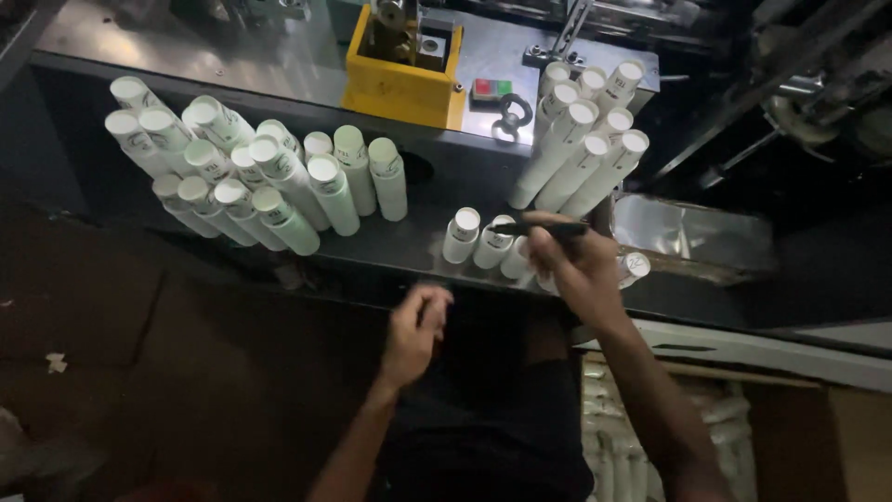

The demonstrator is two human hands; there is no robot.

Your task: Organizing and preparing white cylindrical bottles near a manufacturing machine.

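A black marker (539, 228) is held in the right hand (581, 265), with the fingers closed around it, and it lies sideways just above a few short white tubes (462, 234) that stand on the dark shelf (390, 246). The marker looks light and stiff, and it is best held around its middle, the way the hand grips it. The tubes look like thin plastic, light and smooth, so they could tip over with a small bump; the round body is the good place to grab one. The left hand (415, 330) hangs lower, in front of the shelf, with the fingers curled in loosely, and I cannot tell if it holds anything. A big bunch of white tubes (232, 172) leans together on the left side of the shelf. Another bunch of long tubes (581, 135) leans on the right, near the marker. Behind them is a grey metal machine top (232, 46) with a yellow box part (404, 84) and a small red and green switch (491, 89). The room is dark, with a dim floor below and a box of pale stuff (650, 437) at the lower right.
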